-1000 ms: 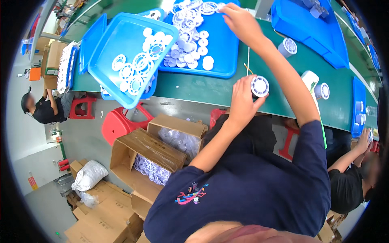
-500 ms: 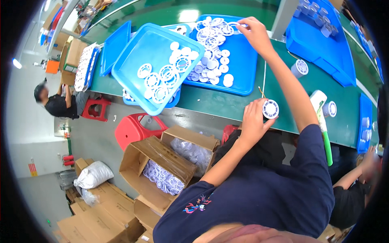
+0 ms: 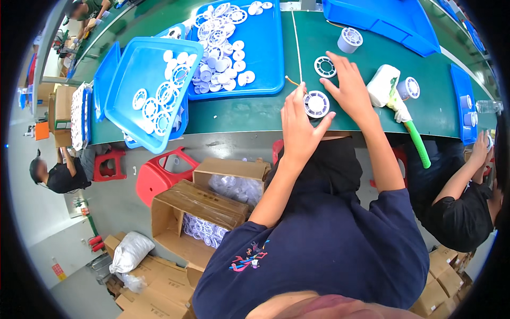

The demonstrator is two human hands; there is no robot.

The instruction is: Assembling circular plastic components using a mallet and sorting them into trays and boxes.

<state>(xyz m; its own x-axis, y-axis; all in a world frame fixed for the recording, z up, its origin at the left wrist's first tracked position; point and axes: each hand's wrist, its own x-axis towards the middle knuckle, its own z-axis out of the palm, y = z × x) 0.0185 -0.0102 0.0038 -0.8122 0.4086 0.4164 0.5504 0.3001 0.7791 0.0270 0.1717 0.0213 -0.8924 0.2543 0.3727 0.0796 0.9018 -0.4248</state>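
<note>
My left hand (image 3: 298,127) is wrapped around a white round part with a slotted face (image 3: 317,104) at the table's near edge. A thin orange-yellow wire (image 3: 290,80) sticks out beside its fingertips. Just beyond and to the right, a flat white slotted ring (image 3: 324,67) is between the thumb and forefinger of my right hand (image 3: 350,87), apart from the part in my left hand. A blue tray (image 3: 265,69) at the far left holds many white rings and small discs. A lighter blue tray (image 3: 125,90), tilted, carries more of both.
Farther back stands a white cylinder (image 3: 350,40), near a blue bin (image 3: 382,21). Right of my hands lie a white-wrapped tool with a green handle (image 3: 417,143) and another cylinder (image 3: 409,88). Cardboard boxes (image 3: 202,207) and a red stool (image 3: 154,181) are below left; a co-worker (image 3: 457,207) sits at right.
My right hand has come back from the blue tray with a white slotted ring, close to my left hand. The view has shifted, and my left hand still holds the round part.
</note>
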